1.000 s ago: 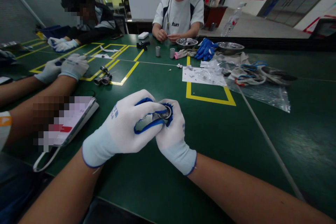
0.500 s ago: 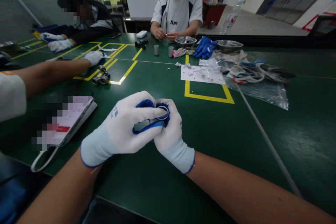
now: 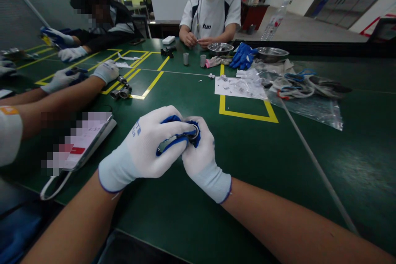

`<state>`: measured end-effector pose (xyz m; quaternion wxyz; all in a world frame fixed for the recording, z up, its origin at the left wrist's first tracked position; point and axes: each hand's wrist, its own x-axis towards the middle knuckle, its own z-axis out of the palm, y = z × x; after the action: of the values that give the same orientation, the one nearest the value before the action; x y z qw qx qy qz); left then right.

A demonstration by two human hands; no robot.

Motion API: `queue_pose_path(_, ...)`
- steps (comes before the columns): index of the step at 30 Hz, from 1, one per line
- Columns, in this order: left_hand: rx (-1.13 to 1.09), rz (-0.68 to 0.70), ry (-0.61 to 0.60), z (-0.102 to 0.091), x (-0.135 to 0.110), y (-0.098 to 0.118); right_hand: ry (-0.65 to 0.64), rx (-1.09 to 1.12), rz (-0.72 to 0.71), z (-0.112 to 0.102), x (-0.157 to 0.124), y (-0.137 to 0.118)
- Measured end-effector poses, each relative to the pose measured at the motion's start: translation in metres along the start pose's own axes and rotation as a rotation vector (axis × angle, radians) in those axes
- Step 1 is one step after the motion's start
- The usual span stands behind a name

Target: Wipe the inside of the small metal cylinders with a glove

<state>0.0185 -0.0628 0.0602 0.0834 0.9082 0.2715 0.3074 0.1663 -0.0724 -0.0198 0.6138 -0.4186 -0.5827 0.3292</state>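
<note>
Both of my hands wear white gloves with blue palms and meet above the green table. Between them is a small round metal-rimmed part [image 3: 196, 132], mostly covered by the gloves. My right hand [image 3: 202, 152] is closed around this part from the right, its fingers curled and partly hidden. From the left, my left hand [image 3: 151, 140] has its thumb and fingertips closed at the rim. Just what the left fingertips pinch is hidden.
A phone on a stand [image 3: 83, 140] with a white cable lies left. Beyond are a metal binocular-like part [image 3: 121, 92], a co-worker's gloved hands [image 3: 107, 71], grey cups [image 3: 186, 59], metal bowls [image 3: 220, 48], blue gloves [image 3: 243, 55], paper with small pieces [image 3: 225, 86] and plastic bags [image 3: 321, 109].
My left thumb and fingertips have shifted and drawn closer together at the metal rim. The neighbouring co-worker's arms have moved, showing a second gloved hand on a dark object. A farther person's hand has risen.
</note>
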Motion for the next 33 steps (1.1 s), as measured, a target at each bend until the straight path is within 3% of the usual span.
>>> queue_pose_path(13, -0.025, -0.083, -0.102, 0.000, 0.002, 0.004, -0.014, -0.097, -0.023, -0.001, 0.000, -0.002)
queue_pose_path(22, 0.070, -0.140, -0.006, 0.006, 0.002, 0.005, 0.046, -0.107, 0.045, 0.002, 0.000, 0.000)
queue_pose_path(33, 0.151, -0.171, -0.034, 0.010, 0.002, 0.009, 0.118, -0.126, 0.038, 0.007, 0.000, 0.003)
